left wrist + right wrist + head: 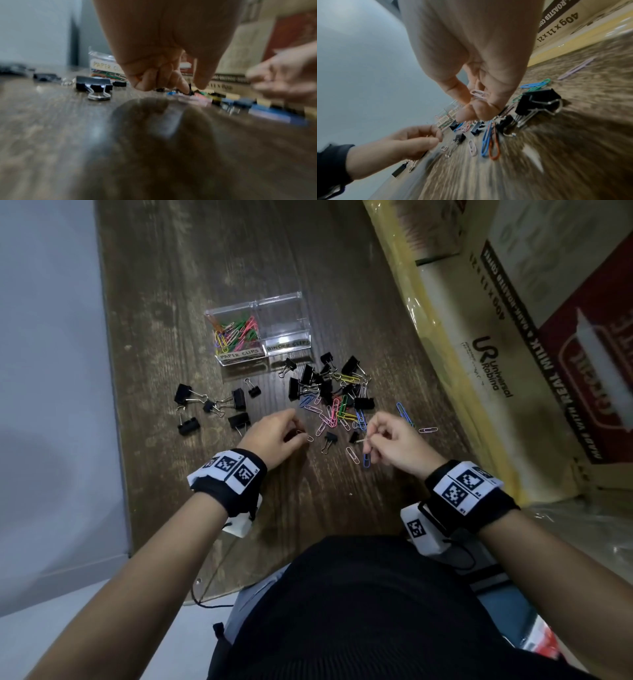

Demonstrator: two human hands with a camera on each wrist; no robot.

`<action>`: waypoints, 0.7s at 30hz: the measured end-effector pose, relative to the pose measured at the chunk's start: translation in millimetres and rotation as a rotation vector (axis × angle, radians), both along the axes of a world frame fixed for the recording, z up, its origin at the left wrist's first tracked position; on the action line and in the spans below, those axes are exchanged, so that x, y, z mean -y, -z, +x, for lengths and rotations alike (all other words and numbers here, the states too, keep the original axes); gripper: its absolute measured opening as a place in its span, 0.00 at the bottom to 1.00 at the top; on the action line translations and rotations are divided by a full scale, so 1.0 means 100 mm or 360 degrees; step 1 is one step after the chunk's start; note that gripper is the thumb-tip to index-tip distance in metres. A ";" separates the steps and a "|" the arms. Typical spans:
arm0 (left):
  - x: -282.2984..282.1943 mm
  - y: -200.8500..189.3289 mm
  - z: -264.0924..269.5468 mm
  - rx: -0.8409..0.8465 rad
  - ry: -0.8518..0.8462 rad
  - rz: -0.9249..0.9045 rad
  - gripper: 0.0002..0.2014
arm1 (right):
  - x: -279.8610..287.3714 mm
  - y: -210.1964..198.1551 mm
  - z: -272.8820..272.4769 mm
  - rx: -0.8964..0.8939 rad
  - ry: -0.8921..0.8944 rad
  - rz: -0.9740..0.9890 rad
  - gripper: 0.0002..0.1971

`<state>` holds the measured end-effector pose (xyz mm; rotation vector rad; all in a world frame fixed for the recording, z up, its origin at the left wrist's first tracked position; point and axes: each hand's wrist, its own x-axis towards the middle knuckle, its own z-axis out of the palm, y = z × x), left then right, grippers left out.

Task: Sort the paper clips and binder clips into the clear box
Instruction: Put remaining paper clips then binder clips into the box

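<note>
The clear box (291, 302) stands at the back of the wooden table (191, 278). Its left compartment, labelled PAPER CLIPS (236, 332), holds several coloured clips; the right one, labelled BINDER CLIPS (284, 326), looks empty. In front lies a mixed pile of black binder clips (308, 378) and coloured paper clips (337, 410). My left hand (298, 433) is low at the pile's near left edge, thumb and forefinger pinching a thin paper clip (427, 136). My right hand (371, 436) hovers at the pile's near right, fingers curled round pale pink paper clips (478, 94).
More binder clips (212, 402) lie scattered left of the pile, one large (93, 84). Loose paper clips (428, 430) lie to the right. Cardboard boxes (496, 344) wall off the table's right side. The table's left edge (113, 405) drops to a pale floor.
</note>
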<state>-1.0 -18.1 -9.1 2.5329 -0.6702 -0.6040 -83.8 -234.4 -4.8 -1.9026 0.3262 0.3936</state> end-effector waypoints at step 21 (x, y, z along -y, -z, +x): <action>0.32 0.01 0.19 -0.0797 -0.0464 -0.0490 0.12 | -0.09 0.03 0.03 -0.0132 0.0384 0.0358 0.18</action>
